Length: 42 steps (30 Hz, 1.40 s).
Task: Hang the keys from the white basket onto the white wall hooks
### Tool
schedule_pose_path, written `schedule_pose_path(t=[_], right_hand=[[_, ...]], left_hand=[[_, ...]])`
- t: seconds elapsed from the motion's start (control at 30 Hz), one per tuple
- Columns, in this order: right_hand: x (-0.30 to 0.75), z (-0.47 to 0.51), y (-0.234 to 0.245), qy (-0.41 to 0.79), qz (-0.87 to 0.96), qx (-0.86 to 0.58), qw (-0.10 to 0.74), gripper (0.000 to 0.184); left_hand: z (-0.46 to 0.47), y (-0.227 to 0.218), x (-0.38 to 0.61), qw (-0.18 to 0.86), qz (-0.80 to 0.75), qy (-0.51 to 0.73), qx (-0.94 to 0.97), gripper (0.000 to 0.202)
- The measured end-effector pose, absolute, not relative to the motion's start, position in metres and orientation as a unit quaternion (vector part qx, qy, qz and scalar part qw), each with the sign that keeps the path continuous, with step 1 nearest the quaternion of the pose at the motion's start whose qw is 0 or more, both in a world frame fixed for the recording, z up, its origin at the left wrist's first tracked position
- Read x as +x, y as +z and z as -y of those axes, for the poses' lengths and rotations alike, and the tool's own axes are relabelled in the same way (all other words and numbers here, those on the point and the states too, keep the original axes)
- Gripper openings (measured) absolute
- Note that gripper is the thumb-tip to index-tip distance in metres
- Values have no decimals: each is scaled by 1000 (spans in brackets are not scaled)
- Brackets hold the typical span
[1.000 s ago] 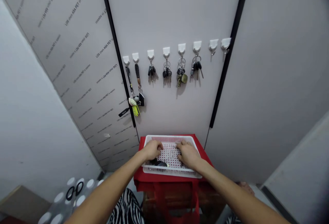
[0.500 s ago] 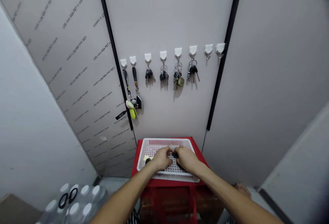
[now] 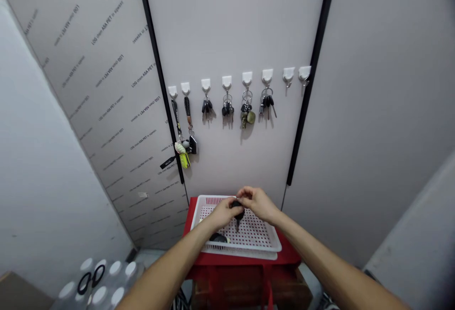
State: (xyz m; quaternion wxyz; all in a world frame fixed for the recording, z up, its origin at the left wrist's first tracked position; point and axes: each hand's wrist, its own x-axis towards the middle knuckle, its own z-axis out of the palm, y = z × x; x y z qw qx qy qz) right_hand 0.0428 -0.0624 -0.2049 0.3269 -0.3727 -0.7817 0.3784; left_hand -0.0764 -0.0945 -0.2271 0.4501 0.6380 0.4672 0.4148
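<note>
Above the white plastic basket [image 3: 263, 244], my left hand [image 3: 223, 212] grips a bunch of black-headed keys [image 3: 238, 212] between thumb and fingers, with a blade hanging down. Close beside it, my right hand [image 3: 260, 203] pinches the top of the same bunch; the ring there is too small to make out. A dark item [image 3: 218, 238] lies in the basket's near left corner, partly under my left wrist. On the wall, several sets of keys [image 3: 227, 109] hang from a row of white hooks, and the two rightmost hooks [image 3: 288, 76] bear nothing.
Under the basket is a red bag [image 3: 289, 253] on a brown wooden stand. Capped bottles [image 3: 99, 295] stand at the lower left, with black-handled scissors [image 3: 91, 278] on them. Two lanyards with key fobs [image 3: 184, 147] hang at the row's left end.
Both hands have risen from inside the basket, bringing up the bunch of keys. They have come closer together, and the right hand has moved toward the basket's far edge.
</note>
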Motion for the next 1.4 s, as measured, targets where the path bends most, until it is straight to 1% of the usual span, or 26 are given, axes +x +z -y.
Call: schedule_pose_path(t=[0.1,0.23,0.33,0.43,0.5,0.57,0.7,0.83,0.97,1.07,1.2,1.33,1.4], right_hand=[[45,57,-198,388,749,-398,360,17],[47,57,-193,424,724,-409,358,19],[50,59,-184,445,689,-409,399,19],[56,59,-169,453,670,-407,425,17],[63,56,-154,422,682,-414,429,14],[73,51,-135,367,703,-426,435,12],[99,41,-88,260,720,-445,464,13],[122,29,-43,173,706,-452,517,13],[136,6,-9,127,679,-435,577,13],[137,-11,10,107,660,-430,607,15],[132,-26,29,86,648,-429,623,17],[127,-35,36,37,619,-464,633,19],[125,-38,36,21,612,-489,621,19]], left_hand=[[89,-219,-76,398,-508,434,629,17],[86,-212,-72,297,-553,431,648,16],[87,-205,-67,269,-543,443,661,17],[85,-194,-61,270,-532,459,658,18],[81,-183,-55,281,-528,463,654,19],[74,-168,-47,280,-524,471,652,21],[59,-126,-22,220,-510,493,670,23],[48,-79,7,187,-462,506,704,28],[41,-41,27,134,-466,498,719,36],[35,-18,33,99,-475,488,726,39],[24,5,35,75,-490,481,723,40],[19,17,37,74,-495,479,721,39],[21,18,39,75,-494,473,726,41]])
